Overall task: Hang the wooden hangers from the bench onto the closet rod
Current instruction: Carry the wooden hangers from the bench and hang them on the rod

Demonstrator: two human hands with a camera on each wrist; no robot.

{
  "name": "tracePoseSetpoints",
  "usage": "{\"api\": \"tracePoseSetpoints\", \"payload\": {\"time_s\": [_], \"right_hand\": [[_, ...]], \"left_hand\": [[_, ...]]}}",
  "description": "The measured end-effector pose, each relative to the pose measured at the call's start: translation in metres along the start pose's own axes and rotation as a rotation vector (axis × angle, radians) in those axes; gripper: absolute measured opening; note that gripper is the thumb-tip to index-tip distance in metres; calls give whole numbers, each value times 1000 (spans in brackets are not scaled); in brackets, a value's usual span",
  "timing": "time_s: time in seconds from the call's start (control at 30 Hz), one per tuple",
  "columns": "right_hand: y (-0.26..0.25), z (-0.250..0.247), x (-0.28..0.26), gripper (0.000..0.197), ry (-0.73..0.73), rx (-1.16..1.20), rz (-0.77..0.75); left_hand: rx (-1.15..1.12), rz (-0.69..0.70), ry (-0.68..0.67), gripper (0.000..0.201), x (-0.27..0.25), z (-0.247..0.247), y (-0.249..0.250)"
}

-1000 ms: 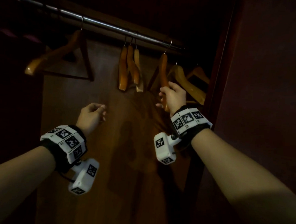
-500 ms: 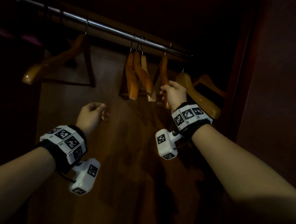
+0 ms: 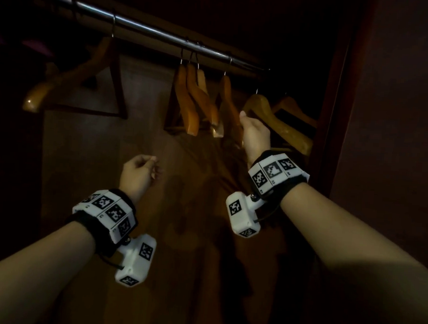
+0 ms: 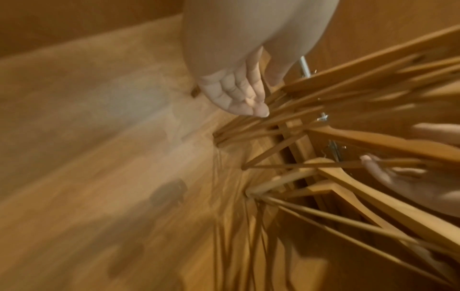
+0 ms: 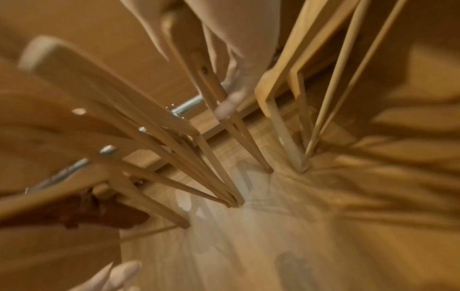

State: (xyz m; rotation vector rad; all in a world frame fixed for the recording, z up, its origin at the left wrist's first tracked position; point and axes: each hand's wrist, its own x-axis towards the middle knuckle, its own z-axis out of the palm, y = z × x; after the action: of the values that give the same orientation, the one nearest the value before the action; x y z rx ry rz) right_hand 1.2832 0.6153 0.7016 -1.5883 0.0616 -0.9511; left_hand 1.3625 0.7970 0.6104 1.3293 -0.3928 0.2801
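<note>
A metal closet rod (image 3: 151,30) runs across the top of a dark wooden closet. Several wooden hangers hang from it: one alone at the left (image 3: 70,78), a tight group of three (image 3: 194,98), then one more (image 3: 227,95), and others at the far right (image 3: 280,121). My right hand (image 3: 253,131) grips the lower arm of the hanger just right of the group; in the right wrist view the right hand (image 5: 231,65) closes on that hanger (image 5: 211,88). Lower down, my left hand (image 3: 142,172) hangs loosely curled and holds nothing, also seen as the left hand (image 4: 239,94).
The closet's back panel (image 3: 124,143) is close behind the hangers. A dark side wall and door frame (image 3: 337,94) stand right beside the right-hand hangers. A stretch of bare rod (image 3: 146,27) lies between the lone left hanger and the group.
My right hand has stayed on the same hanger and risen a little. The left hand has hardly moved. The head view has shifted slightly.
</note>
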Motion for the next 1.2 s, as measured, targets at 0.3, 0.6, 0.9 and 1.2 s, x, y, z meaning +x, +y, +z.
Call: {"api": "tracePoseSetpoints", "payload": {"time_s": [0.3, 0.6, 0.9, 1.2], "right_hand": [[-11, -72, -53, 28, 8, -138, -29], [-49, -212, -130, 24, 39, -212, 24], [-90, -461, -267, 21, 347, -342, 183], [-148, -725, -474, 19, 935, -429, 391]], "left_hand": [[-70, -132, -143, 21, -53, 68, -12], [-133, -92, -381, 23, -165, 210, 18], [-299, -223, -704, 26, -396, 400, 45], [-328, -435, -1130, 25, -702, 554, 91]]}}
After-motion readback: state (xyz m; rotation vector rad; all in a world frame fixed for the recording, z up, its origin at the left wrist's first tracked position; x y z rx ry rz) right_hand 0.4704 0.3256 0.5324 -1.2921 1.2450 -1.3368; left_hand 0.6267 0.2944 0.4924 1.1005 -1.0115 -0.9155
